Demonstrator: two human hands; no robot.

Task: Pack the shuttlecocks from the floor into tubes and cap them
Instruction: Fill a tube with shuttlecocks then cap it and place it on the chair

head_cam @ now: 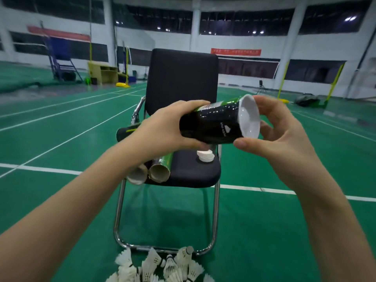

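Observation:
A black and green shuttlecock tube (213,125) is held roughly level in front of the chair, my left hand (168,127) wrapped around its middle. A white cap (249,117) sits at its right end, and my right hand (282,133) holds that cap with thumb below and fingers behind. On the chair seat (191,171) lie two open tubes (150,173) with their mouths toward me, another black tube (126,132) by the left armrest, and two loose white caps (205,155). Several white shuttlecocks (162,265) lie piled on the floor under the chair's front.
The black office chair has a tall backrest (181,78) and chrome legs (120,220). Green court floor with white lines spreads all around. Yellow net posts (333,82), a wooden desk (102,72) and a blue ladder stand (59,64) are far behind.

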